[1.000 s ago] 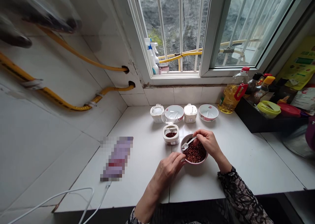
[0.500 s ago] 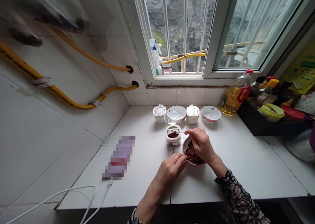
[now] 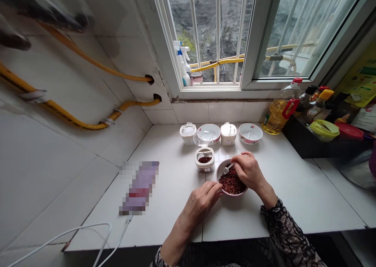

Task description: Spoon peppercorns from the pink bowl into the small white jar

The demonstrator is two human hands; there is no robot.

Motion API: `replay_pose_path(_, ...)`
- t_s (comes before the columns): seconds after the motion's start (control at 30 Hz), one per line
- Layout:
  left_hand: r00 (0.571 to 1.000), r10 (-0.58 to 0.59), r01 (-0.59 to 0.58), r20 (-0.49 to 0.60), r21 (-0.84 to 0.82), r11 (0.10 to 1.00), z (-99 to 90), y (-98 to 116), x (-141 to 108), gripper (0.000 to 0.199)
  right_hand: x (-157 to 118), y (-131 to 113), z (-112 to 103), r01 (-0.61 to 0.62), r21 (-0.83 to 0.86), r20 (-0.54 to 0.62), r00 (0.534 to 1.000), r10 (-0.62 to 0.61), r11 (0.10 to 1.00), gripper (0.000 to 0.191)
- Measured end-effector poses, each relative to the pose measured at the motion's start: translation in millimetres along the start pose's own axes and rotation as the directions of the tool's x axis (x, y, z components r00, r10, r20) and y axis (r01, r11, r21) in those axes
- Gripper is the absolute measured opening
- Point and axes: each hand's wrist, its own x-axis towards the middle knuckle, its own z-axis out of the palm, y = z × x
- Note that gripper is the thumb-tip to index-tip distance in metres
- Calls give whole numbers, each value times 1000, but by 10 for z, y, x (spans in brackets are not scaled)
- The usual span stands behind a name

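My right hand [image 3: 249, 172] pinches the handle of a small white spoon [image 3: 226, 170], whose scoop sits over the near bowl. That bowl [image 3: 217, 175] is pale with a pink rim and holds dark red, peppercorn-like bits [image 3: 234, 184]. On its left edge, the fingertips of my left hand [image 3: 202, 199] grip the rim. Just behind and left stands a white seasoning jar [image 3: 205, 166], its clear lid [image 3: 199, 139] raised, with similar dark red bits inside.
Behind are two closed seasoning jars, left [image 3: 188, 134] and right [image 3: 228, 134], and two flowered bowls, left [image 3: 209, 134] and right [image 3: 250, 134]. An oil bottle [image 3: 277, 112] stands by a black rack [image 3: 299, 139] of condiments. A white cable [image 3: 123, 231] crosses the counter's left.
My right hand has drawn the spoon from over the open jar rightward to the bowl. My left hand stays at the bowl's rim. The whole view has shifted slightly.
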Motion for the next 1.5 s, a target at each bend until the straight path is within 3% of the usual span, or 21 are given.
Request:
replay_pose_path(0.13, 1000, -15, 15, 15, 6, 1000, 3, 0, -12, 17, -16, -21, 77, -3, 30, 95, 995, 0, 1000, 23)
replay_pose_path(0.37, 1000, -18, 18, 20, 2, 1000, 1, -2, -3, 18, 3, -21, 34, -188, 161, 7, 982, 189, 969, 24)
replay_pose_path(0.53, 1000, -6, 6, 3, 12, 1000, -1, 3, 7, 19, 25, -40, 5, -333, 388, 63, 940, 336, 859, 21)
replay_pose_path(0.67, 1000, -3, 3, -1, 17, 1000, 1, 2, 8, 19, 27, -41, -19, -415, 461, 99, 903, 419, 785, 19)
replay_pose_path(0.9, 1000, 5, -5, -9, 12, 1000, 3, 2, 12, 18, 50, 6, -1, -481, 558, 127, 855, 504, 676, 18)
replay_pose_path(1.03, 1000, 6, -6, -10, 4, 1000, 8, 2, 11, 18, 99, -29, 25, -448, 639, 88, 851, 518, 626, 19)
replay_pose_path(1.17, 1000, 8, -8, -17, -15, 1000, 18, -3, 12, 18, 150, -149, 79, -310, 653, -52, 892, 449, 690, 20)
replay_pose_path(1.3, 999, 15, -15, -42, -4, 1000, 40, -9, 9, 17, 164, -251, 180, -110, 473, -212, 949, 234, 874, 17)
replay_pose_path(1.37, 999, 10, -10, -44, 10, 1000, 48, -9, 6, 17, 159, -269, 223, 28, 292, -206, 978, 35, 956, 19)
replay_pose_path(1.43, 999, 6, -6, -35, 12, 1000, 49, -8, 4, 17, 152, -266, 233, 150, 157, -161, 979, -125, 976, 23)
replay_pose_path(1.5, 1000, 9, -9, -25, 7, 1000, 45, -8, 3, 16, 142, -244, 199, 189, 111, -170, 971, -169, 976, 24)
